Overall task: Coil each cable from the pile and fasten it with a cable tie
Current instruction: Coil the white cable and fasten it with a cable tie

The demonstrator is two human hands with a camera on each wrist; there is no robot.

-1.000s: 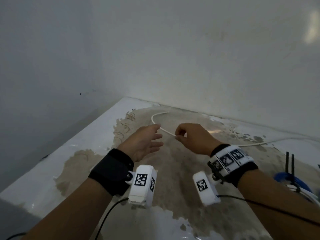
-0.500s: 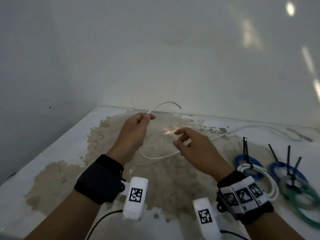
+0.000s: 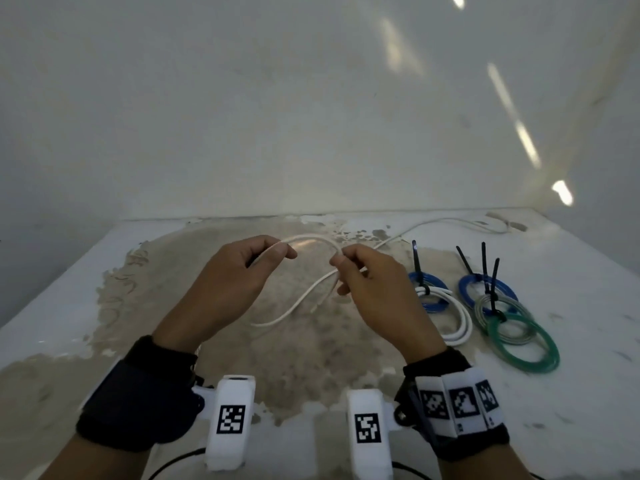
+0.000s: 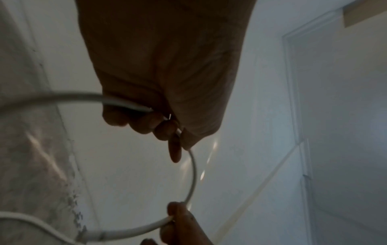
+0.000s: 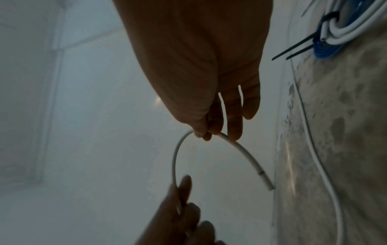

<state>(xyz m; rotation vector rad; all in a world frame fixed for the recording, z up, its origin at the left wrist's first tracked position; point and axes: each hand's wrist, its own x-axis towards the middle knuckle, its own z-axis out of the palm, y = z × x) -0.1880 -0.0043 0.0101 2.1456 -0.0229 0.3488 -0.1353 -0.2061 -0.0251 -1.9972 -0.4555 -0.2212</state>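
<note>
A thin white cable [image 3: 313, 240] arches between my two hands above the stained table [image 3: 69, 299]. My left hand [image 3: 273, 252] pinches it at the arch's left end, and the cable runs through its curled fingers [image 4: 146, 119]. My right hand [image 3: 341, 265] pinches the arch's right end, fingers [image 5: 234, 126] curled on the cable [image 5: 247, 159], whose cut end hangs free below. From my hands the cable loops down onto the table and trails off to the back right [image 3: 450, 221].
Coiled cables fastened with black ties lie at the right: a blue coil [image 3: 427, 282] under a white one [image 3: 460, 320], another blue coil [image 3: 465, 289], a grey coil [image 3: 519, 337] and a green coil [image 3: 540, 362]. White walls close the table's back and left sides.
My right hand has closed on the cable and both hands have drawn near each other, bending it into a raised arch. The view has swung right, showing more coils.
</note>
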